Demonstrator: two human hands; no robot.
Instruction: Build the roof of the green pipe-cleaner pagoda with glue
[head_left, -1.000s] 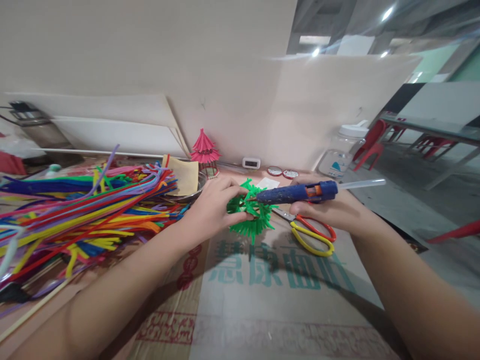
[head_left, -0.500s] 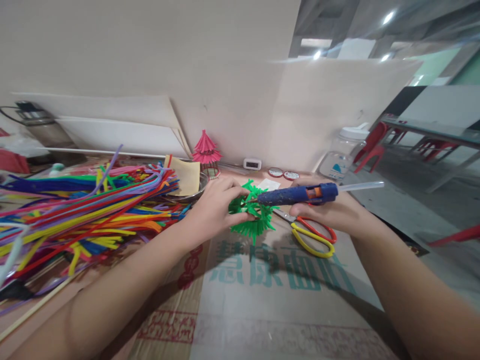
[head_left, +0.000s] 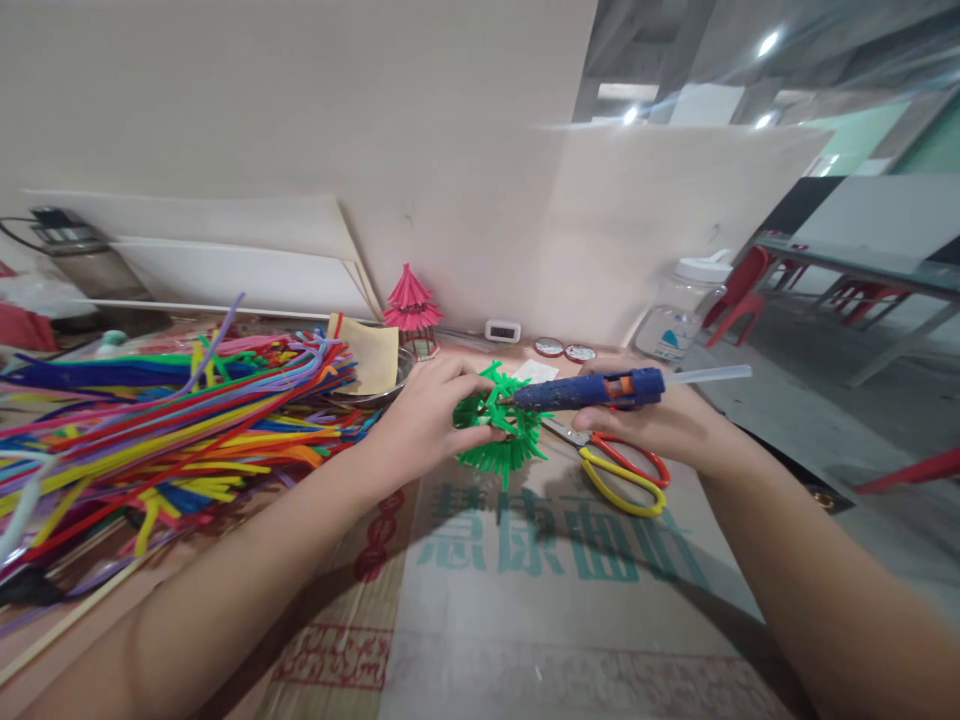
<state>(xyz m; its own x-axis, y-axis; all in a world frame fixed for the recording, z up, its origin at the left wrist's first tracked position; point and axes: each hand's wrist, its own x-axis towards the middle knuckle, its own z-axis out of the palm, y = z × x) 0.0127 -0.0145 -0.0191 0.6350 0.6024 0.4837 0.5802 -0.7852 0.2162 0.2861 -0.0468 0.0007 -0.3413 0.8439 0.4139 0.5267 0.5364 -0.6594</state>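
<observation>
My left hand is closed around a small green pipe-cleaner tree held just above the cardboard sheet. My right hand grips a blue glue gun with an orange trigger; its nozzle points left into the top of the green tree. A clear glue stick sticks out of the gun's back end to the right.
A big pile of coloured pipe cleaners lies at the left. Red and yellow scissors rest under my right hand. A pink pagoda model, a small clock, two round tins and a plastic jar stand by the back boards.
The glue gun and my right hand have shifted slightly left and down toward the green tree. My left hand keeps its hold.
</observation>
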